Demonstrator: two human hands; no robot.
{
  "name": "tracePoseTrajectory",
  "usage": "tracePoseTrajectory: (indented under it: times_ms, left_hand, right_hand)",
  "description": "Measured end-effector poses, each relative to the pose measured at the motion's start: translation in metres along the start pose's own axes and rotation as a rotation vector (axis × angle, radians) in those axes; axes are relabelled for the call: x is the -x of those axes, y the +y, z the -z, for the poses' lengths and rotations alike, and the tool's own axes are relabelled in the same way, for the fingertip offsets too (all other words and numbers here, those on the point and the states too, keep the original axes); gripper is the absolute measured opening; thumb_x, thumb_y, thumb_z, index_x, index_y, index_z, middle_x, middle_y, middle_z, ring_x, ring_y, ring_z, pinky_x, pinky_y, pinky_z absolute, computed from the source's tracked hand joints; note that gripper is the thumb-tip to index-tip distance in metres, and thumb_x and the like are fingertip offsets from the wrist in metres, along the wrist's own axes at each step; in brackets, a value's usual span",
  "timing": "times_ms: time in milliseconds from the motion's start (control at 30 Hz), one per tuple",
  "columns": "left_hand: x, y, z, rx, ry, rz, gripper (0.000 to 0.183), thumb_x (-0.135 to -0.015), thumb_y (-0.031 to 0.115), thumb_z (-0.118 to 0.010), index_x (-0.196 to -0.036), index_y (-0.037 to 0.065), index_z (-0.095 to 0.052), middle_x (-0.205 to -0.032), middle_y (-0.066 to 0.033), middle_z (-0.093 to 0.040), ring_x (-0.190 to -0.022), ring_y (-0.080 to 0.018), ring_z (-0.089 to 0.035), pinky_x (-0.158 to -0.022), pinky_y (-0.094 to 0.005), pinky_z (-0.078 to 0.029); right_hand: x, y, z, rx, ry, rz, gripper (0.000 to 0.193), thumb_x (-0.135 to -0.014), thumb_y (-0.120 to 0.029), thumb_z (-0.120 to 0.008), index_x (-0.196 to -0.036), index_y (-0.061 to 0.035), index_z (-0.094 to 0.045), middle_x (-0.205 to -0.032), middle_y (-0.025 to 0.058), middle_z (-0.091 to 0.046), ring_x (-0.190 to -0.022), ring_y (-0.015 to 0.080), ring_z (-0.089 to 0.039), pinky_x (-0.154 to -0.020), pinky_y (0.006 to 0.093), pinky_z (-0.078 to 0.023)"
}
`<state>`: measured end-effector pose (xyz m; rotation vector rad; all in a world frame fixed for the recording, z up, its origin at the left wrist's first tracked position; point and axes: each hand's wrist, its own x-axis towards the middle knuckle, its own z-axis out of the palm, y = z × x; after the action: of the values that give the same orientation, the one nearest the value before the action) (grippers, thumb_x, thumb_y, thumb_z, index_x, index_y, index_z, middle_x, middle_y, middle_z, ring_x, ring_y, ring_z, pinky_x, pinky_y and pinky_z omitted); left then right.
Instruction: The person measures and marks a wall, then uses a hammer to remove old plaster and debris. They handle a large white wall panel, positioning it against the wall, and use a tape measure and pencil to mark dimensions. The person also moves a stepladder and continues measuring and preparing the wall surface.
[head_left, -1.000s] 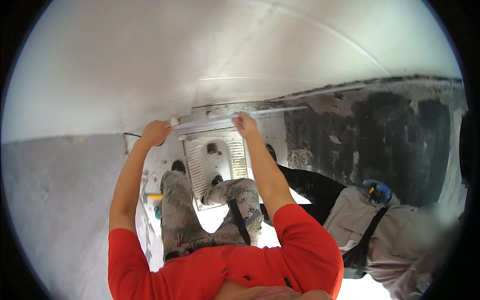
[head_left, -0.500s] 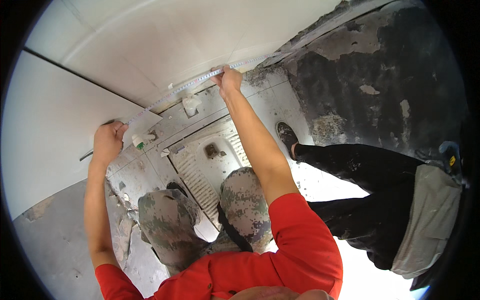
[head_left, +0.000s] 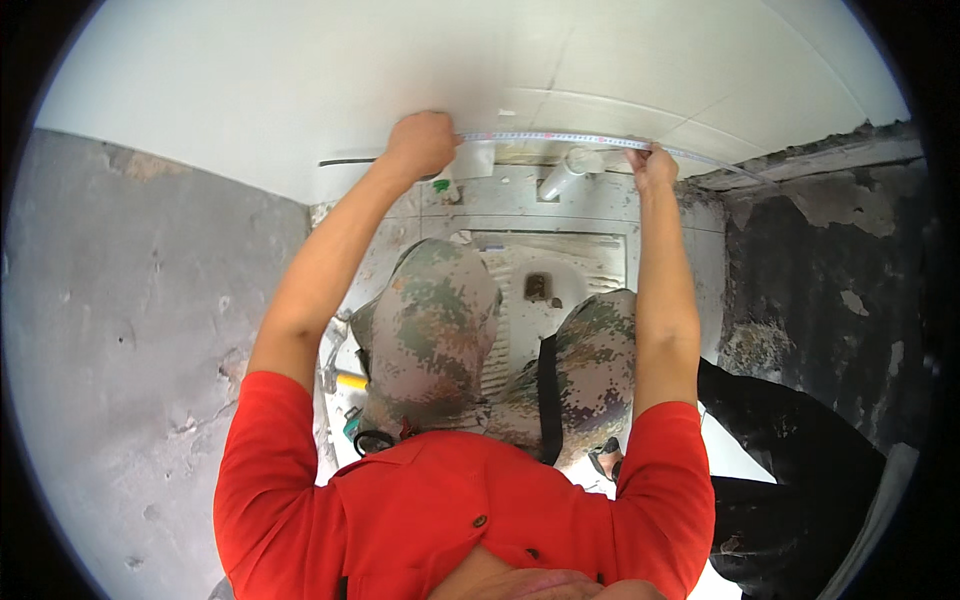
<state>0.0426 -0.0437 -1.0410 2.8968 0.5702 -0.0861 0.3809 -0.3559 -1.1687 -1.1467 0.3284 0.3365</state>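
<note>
Left hand: in it comes, forearm slanting inward, back of the fist (head_left: 423, 143) up, beyond and left of the squat toilet (head_left: 533, 315), grip curled tight on the measuring tape (head_left: 570, 138)!
Right hand: arm (head_left: 668, 310) reaching almost straight, beyond the toilet's right edge, thumb and fingers (head_left: 655, 160) pinching the blade.
Measuring tape: stretched crosswise beyond the toilet, running on rightward past the pinch.
Pipe (head_left: 562, 180): white, beyond the toilet, between the hands.
</note>
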Motion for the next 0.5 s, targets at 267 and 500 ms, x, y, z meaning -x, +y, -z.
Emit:
tracePoseTrajectory:
  times_ms: [267,500]
  left_hand:
    - [0.0,0.029,-0.008,0.054,0.037,0.178,0.025,-0.094,0.027,-0.068,-0.096,0.004,-0.078,-0.101,-0.0189,-0.077,-0.095,-0.0383,-0.075,-0.082,-0.048,-0.06]
    - [-0.002,0.031,-0.021,0.07,0.081,0.197,0.021,-0.091,0.022,-0.07,-0.095,0.004,-0.078,-0.1,-0.0172,-0.078,-0.093,-0.0375,-0.076,-0.08,-0.0481,-0.06]
  right_hand:
    - [0.019,-0.007,-0.011,0.024,0.044,0.015,0.028,-0.112,-0.009,-0.038,-0.117,0.0142,-0.052,-0.11,0.0306,-0.068,-0.098,0.0391,-0.074,-0.082,0.0468,-0.07]
    - [0.004,-0.005,0.004,0.011,-0.007,-0.014,0.029,-0.112,-0.01,-0.036,-0.115,0.0143,-0.052,-0.11,0.0318,-0.069,-0.098,0.0398,-0.074,-0.082,0.0454,-0.069]
